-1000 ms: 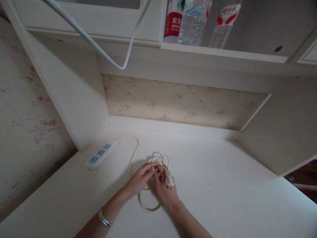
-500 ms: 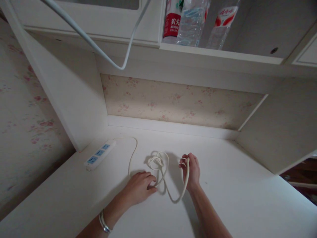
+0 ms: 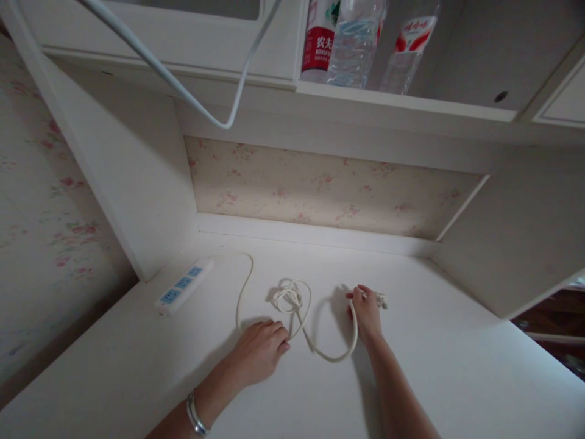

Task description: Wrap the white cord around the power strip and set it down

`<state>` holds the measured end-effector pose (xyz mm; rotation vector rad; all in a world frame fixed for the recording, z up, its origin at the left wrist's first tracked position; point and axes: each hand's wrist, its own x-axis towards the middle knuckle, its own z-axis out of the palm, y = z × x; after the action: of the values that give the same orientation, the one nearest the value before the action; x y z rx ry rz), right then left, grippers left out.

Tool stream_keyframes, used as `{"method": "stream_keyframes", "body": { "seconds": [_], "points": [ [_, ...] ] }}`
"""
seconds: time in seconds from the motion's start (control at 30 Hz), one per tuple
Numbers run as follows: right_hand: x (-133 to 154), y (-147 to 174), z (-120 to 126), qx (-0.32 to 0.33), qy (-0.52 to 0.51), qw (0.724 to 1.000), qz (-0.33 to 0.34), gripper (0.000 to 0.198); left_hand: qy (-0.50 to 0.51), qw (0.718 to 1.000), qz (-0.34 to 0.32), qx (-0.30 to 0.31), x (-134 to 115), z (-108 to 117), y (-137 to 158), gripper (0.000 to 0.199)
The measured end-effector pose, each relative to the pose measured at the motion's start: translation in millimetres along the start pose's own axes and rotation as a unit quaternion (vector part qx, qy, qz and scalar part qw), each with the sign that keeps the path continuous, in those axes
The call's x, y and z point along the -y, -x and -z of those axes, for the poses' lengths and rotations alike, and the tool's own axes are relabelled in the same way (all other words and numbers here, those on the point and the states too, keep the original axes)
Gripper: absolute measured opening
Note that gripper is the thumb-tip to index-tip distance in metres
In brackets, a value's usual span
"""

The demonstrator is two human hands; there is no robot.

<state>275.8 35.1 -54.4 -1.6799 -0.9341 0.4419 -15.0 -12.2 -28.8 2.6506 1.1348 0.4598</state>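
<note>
An off-white power cord point(image 3: 331, 360) lies across the white desk, with a loose tangle of loops in its middle. My left hand point(image 3: 262, 349) rests low over the cord left of the tangle, its fingers curled down on it. On the other side, my right hand point(image 3: 365, 311) is closed round the cord close to its end. A pale plug point(image 3: 381, 300) with prongs pokes out beyond that hand. From my left hand the cord runs back to a white power strip point(image 3: 185, 286) with blue socket faces. My left fingertips are partly hidden.
Plastic bottles point(image 3: 354, 52) stand on a shelf above the desk point(image 3: 434, 366). A pale bent rod or tube point(image 3: 183, 94) hangs in front of the upper cabinet. Side panels point(image 3: 512, 225) close off both ends of the desk.
My right hand has moved right and turned over, lowering the cord towards the desk and bringing the plug into sight. My left hand has shifted slightly, its fingers drawn closer together.
</note>
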Motion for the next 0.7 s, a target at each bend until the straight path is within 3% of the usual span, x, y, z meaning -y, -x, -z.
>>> {"method": "stream_keyframes", "body": {
  "seconds": [0.13, 0.27, 0.37, 0.47, 0.53, 0.6, 0.7],
  "points": [
    [-3, -6, 10, 0.005, 0.135, 0.990, -0.027, 0.036, 0.075, 0.989, 0.068, -0.104, 3, -1, -3, 0.022],
    [11, 0, 10, 0.000, 0.188, 0.982, -0.009, 0.037, 0.181, 0.927, 0.148, -0.294, 17, 8, -7, 0.024],
    [27, 14, 7, -0.059, 0.146, 0.985, 0.072, 0.039, 0.218, 0.876, 0.207, -0.378, 26, 14, -9, 0.027],
    [44, 40, 3, -0.122, 0.060, 0.963, 0.232, 0.030, 0.243, 0.846, 0.253, -0.401, 32, 18, -10, 0.029],
    [53, 61, -1, -0.062, 0.047, 0.931, 0.357, 0.020, 0.249, 0.838, 0.274, -0.401, 37, 19, -10, 0.030],
    [61, 80, -8, 0.059, 0.088, 0.884, 0.456, 0.014, 0.242, 0.835, 0.294, -0.397, 44, 20, -10, 0.030],
    [68, 99, -19, 0.192, 0.214, 0.833, 0.472, 0.020, 0.212, 0.835, 0.325, -0.390, 58, 23, -10, 0.030]
  ]
}}
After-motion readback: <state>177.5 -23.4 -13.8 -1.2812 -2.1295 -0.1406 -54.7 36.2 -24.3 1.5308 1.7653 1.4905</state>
